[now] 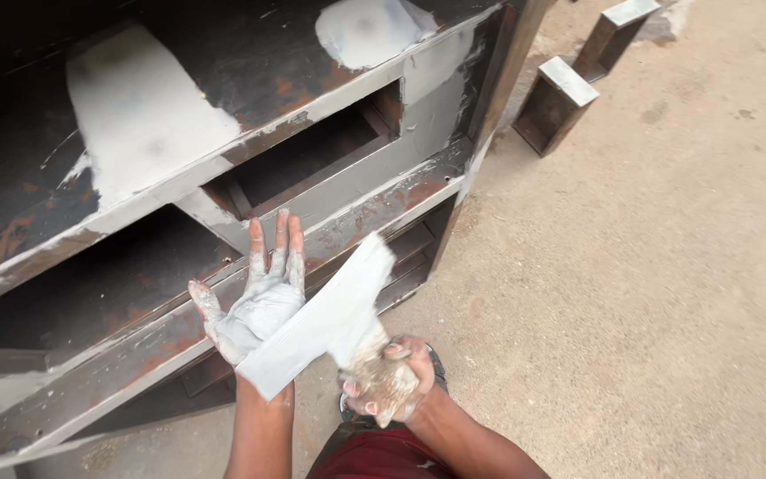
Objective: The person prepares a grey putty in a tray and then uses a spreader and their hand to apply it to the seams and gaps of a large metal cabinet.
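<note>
On the sandy ground beside the work: the person is standing over a large rusty steel cabinet frame [223, 177] and is loading filler.
Cabinet frame: it is carrying 2 big pale grey patches of filler, 1 wide patch [139, 115] on the top sheet and 1 smaller patch [370, 31] near the far corner; rust is showing between them.
Channel pieces: 2 short steel offcuts [556, 102] are lying well apart from the hands, on the ground by the frame's corner.
Scraper blade: the wide flat putty blade [321, 319], coated grey, is lying across the left palm, tilted up toward the frame.
Left hand [254, 306]: it is held flat and open, fingers spread, palm up, smeared with grey paste.
Right hand [392, 377]: it is closing tight around the blade's handle end, caked with filler.
Doing it well: judging by the pose, the blade is wiping across the palm; a flat edge and even pressure should be helping.
Packages, labels, signs: none are showing anywhere in view.
</note>
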